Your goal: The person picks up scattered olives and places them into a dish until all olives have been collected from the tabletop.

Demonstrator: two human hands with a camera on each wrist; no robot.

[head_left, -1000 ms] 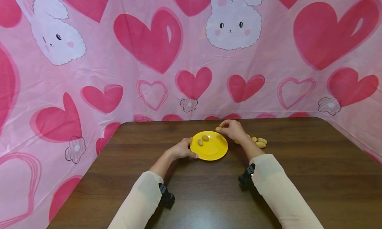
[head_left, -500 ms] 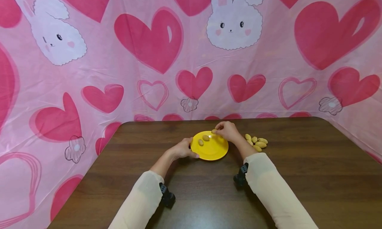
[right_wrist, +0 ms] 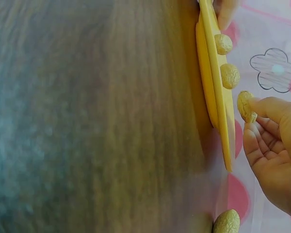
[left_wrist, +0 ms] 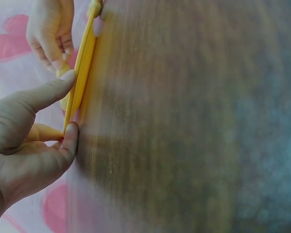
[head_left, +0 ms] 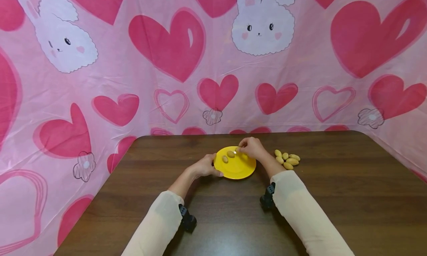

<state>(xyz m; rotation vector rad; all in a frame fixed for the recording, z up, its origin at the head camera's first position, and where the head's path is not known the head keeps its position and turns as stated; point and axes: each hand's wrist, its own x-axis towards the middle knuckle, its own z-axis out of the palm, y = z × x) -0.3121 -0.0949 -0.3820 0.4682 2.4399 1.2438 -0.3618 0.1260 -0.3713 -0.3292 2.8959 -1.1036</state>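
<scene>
My left hand [head_left: 203,166] grips the left rim of a yellow plate [head_left: 235,170], thumb on top and fingers curled beneath, as the left wrist view shows. Two small wrinkled yellow-brown ovals, potato-like, lie on the plate; one [head_left: 231,153] is near its middle back, the other [head_left: 225,159] closer to my left hand. Over the plate's back right part, my right hand [head_left: 252,148] pinches a third wrinkled oval [right_wrist: 246,107] between thumb and fingertips. In the right wrist view this one is above the plate's surface, apart from the two lying there.
To the right of the plate, several more ovals [head_left: 292,161] lie grouped on the brown wooden table [head_left: 227,219]. Behind the table's far edge hangs a pink cloth [head_left: 146,74] with hearts and rabbits.
My right hand has moved left and slightly down, bringing its oval from beyond the plate's back rim to over the plate. My left hand keeps its grip on the rim.
</scene>
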